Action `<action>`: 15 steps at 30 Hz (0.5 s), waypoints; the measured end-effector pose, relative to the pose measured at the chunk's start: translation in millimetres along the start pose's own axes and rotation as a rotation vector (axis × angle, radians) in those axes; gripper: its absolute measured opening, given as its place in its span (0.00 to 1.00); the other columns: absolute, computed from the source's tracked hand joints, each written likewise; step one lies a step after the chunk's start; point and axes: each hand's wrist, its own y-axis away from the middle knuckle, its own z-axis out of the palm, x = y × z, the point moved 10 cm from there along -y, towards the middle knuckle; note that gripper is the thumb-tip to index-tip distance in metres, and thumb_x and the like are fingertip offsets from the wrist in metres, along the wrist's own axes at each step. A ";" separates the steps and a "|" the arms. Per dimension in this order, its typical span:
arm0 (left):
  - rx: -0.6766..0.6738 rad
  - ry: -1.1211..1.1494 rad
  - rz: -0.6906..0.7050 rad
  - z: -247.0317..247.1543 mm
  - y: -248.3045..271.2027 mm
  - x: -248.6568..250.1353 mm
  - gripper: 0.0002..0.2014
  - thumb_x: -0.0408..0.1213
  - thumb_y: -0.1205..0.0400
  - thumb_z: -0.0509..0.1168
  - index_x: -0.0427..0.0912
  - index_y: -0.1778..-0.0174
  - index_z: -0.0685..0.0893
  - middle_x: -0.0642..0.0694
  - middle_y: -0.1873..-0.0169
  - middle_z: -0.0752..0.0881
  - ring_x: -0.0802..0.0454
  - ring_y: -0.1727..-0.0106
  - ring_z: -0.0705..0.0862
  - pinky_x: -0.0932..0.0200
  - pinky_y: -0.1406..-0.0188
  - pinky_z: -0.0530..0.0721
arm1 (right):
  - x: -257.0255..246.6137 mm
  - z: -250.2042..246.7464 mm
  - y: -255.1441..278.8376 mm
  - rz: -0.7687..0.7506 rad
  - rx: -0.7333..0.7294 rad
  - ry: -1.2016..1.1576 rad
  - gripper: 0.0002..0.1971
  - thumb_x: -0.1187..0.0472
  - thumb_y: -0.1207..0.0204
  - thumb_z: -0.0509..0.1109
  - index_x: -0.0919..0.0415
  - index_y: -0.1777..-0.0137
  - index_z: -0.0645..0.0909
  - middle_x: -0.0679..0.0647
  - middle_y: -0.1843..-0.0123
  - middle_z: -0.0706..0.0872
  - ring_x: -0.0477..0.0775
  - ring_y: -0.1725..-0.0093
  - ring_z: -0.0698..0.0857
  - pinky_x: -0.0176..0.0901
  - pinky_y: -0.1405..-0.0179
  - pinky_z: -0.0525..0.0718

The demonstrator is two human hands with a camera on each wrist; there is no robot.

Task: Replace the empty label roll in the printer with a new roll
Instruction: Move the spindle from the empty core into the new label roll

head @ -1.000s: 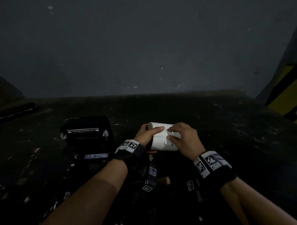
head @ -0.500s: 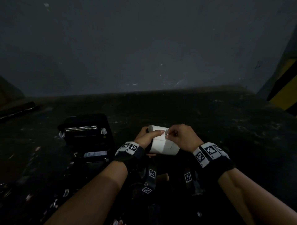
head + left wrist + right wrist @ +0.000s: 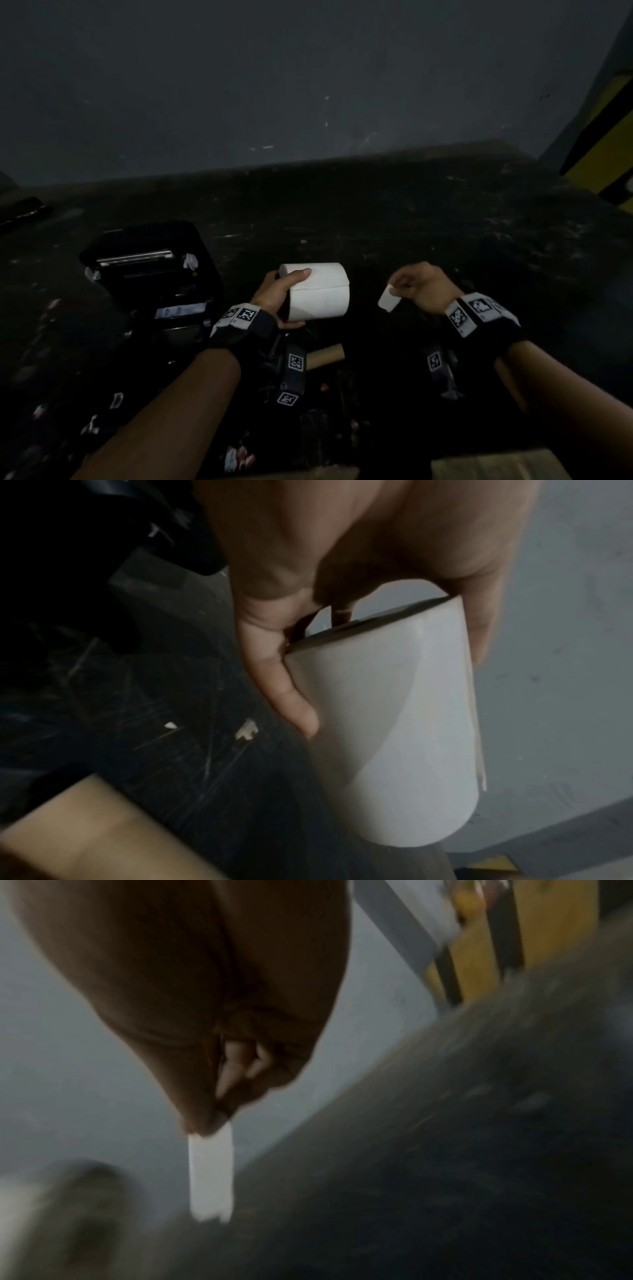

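My left hand [image 3: 281, 294] grips a full white label roll [image 3: 320, 291] above the dark table, thumb over its top and fingers under its left end; the left wrist view shows the same roll [image 3: 387, 723] close up in that hand [image 3: 342, 569]. To the right, my right hand [image 3: 416, 286] pinches a small white strip of tape [image 3: 388, 298], clear of the roll; in the right wrist view the strip [image 3: 210, 1172] hangs from the pinched fingertips [image 3: 205, 1121]. The black printer [image 3: 150, 274] stands open at the left. An empty brown cardboard core [image 3: 325, 356] lies on the table below the roll.
A grey wall rises behind the table's [image 3: 428, 222] far edge. A yellow and black striped post [image 3: 603, 147] stands at the right. Paper scraps [image 3: 116, 399] litter the near left. A cardboard edge [image 3: 496, 464] shows at the bottom right.
My right hand has peeled the white strip off the roll and pulled away to the right with it. The left hand keeps the roll, now turned slightly.
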 end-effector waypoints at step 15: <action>0.016 0.032 -0.035 8.1 3.6 -32.1 0.32 0.55 0.32 0.73 0.57 0.33 0.72 0.44 0.36 0.81 0.40 0.44 0.83 0.47 0.66 0.87 | 125.5 77.4 -61.9 0.150 -0.380 0.445 0.13 0.67 0.32 0.71 0.51 0.72 0.78 0.56 0.60 0.89 0.60 0.59 0.88 0.52 0.56 0.89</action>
